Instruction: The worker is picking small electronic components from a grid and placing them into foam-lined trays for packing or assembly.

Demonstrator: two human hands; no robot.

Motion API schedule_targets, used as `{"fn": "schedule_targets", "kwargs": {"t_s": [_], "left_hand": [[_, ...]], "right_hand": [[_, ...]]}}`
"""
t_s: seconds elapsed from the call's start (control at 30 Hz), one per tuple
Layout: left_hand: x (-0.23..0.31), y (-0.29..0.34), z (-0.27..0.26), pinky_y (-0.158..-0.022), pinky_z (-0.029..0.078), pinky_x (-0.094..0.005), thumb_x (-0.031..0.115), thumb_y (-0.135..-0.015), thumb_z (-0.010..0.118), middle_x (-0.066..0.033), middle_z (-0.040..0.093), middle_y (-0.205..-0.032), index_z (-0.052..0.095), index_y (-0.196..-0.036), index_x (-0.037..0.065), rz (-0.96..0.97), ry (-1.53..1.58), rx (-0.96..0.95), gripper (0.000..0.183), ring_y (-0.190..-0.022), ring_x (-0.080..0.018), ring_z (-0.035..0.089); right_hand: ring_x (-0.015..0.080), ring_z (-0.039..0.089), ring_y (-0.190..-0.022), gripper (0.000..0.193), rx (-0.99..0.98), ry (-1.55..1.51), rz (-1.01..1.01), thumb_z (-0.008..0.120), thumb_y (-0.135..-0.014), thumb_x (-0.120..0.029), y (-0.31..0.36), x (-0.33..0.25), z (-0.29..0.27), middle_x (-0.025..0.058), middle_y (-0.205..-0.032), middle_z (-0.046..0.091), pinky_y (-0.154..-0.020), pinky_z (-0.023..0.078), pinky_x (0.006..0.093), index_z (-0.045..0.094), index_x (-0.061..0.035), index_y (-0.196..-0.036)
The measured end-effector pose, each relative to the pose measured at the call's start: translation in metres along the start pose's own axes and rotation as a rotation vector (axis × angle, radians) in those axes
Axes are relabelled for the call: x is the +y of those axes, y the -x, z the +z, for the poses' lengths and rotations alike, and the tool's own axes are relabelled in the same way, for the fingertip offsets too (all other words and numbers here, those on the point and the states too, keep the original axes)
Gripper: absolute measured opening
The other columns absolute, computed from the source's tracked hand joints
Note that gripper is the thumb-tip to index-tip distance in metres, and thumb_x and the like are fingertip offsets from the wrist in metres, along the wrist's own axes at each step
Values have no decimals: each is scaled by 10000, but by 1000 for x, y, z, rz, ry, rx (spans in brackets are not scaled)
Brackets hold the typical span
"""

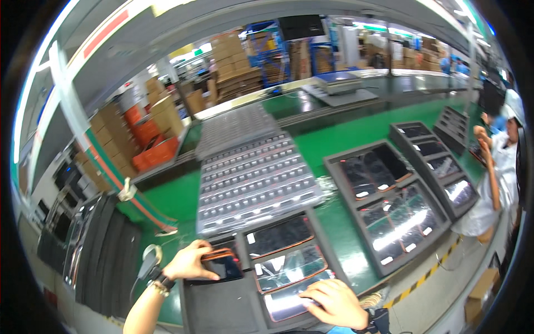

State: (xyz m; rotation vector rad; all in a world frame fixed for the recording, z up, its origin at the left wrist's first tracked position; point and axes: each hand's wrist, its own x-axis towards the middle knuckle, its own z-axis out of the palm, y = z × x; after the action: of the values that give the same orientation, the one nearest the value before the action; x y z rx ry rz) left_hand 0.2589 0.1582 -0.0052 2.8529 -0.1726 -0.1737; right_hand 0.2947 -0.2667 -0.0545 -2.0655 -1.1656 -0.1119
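At grey tray: left hand grip pinching orange-rimmed phone; right hand grip loosely spread over glossy phone.

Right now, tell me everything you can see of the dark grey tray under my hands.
The dark grey tray looks like matte foam, with rectangular compartments in two columns, resting on the green tabletop. Three glossy, orange-edged panels lie in the right column; the lower-left compartment is bare. Your left hand holds an orange-edged device at the upper-left compartment; your right hand is over the nearest panel.
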Motion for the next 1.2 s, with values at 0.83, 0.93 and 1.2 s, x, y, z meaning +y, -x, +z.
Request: {"fn": "schedule_targets", "kwargs": {"t_s": [0.83,0.93,1.2], "left_hand": [[59,57,25,-828,546,-411,317,-728,907,-107,694,-1106,506,-1366,86,-35,-181,244,789,-947,-318,683],[67,58,16,-815,553,-390,375,-757,882,-78,723,-1021,570,-1337,99,-227,-18,201,714,-933,-296,702],[58,55,6,-729,563,-373,435,-812,809,-73,723,-922,648,-1097,121,-234,-191,50,454,-846,-290,708]], "right_hand": [[334,609,-1010,230,110,45,26,650,-862,-100,-2,-13,1,124,-1036,642,-996,445,477,681,-58,-1086],[349,609,-990,216,111,34,8,663,-859,-81,-5,-13,0,132,-1032,643,-948,460,468,681,-45,-1071],[353,608,-982,195,92,78,22,687,-874,-81,-7,-21,-6,138,-1037,644,-906,472,451,680,-46,-1066]]}}
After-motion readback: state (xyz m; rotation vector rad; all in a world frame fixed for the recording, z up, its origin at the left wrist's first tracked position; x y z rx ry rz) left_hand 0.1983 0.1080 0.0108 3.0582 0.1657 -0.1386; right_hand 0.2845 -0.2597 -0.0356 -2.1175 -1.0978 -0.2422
